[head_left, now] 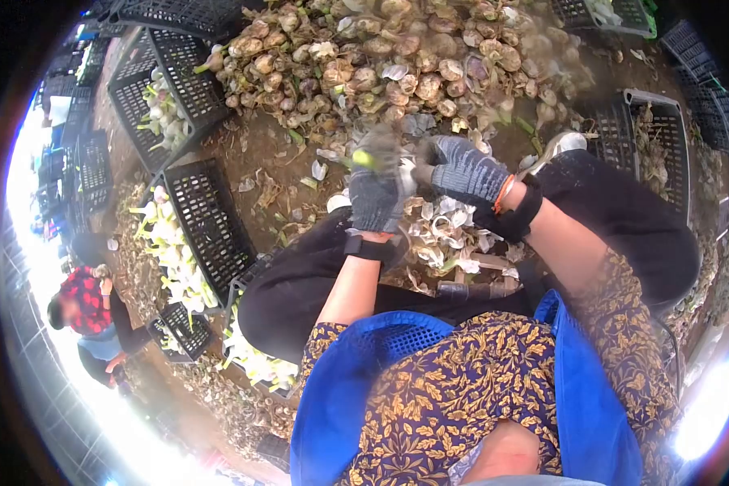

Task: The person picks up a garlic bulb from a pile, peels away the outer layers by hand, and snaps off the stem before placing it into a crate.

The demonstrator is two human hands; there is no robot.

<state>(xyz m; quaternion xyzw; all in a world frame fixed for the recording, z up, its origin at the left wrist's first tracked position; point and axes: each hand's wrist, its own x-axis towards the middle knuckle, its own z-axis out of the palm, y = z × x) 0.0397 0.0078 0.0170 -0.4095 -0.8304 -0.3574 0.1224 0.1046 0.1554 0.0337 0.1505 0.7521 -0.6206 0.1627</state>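
My left hand, in a grey knit glove, is closed in front of my lap; its fingers are blurred. A pale garlic bulb shows partly at its inner side, between the two hands. A yellow-green spot shows at the left fingers. My right hand, also gloved, is curled close beside the bulb with the thumb toward it. Whatever is inside the right fingers is hidden. Below the hands, loose white garlic skins lie between my legs.
A large heap of unpeeled garlic bulbs spreads ahead. Black crates of trimmed garlic stand at left, and another crate at right. Peelings litter the ground. A person in a red checked top is at far left.
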